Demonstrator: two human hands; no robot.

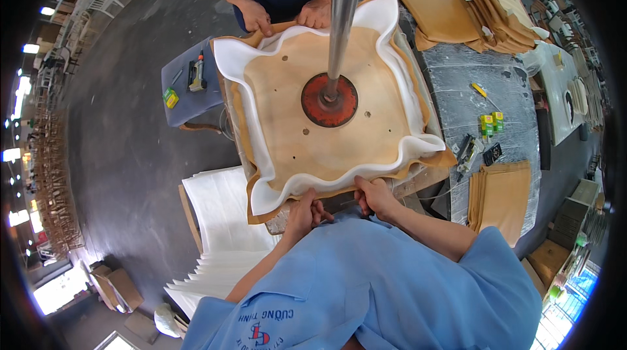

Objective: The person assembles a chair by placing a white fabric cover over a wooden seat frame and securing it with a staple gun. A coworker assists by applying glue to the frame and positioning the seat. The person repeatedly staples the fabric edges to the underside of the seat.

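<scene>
**Two hands gripping the near edge of a seat cover under a press**

The left hand is curling its fingers together on the near hem of the tan fabric cover, pinching it just below the near left corner of the seat. The right hand is doing the same slightly further right, fingers closed over the fabric where it folds up past the wavy white foam layer. The two hands are sitting close together, almost touching, both at the near edge of the work.

The pale square plywood seat board is lying directly ahead of both sets of fingers, away from the person, with its near edge running left to right across them. The right hand is nearer the middle of that edge; the left is nearer its corner. A round red press pad on a steel pole is pressing down on the board's centre.

At the far edge another person's two hands are holding the same fabric. To the left, a stapler tool is lying on a small grey stool top. On the grey workbench to the right, stacks of tan fabric pieces are lying near its near right corner, and more are piled at its far end.
</scene>
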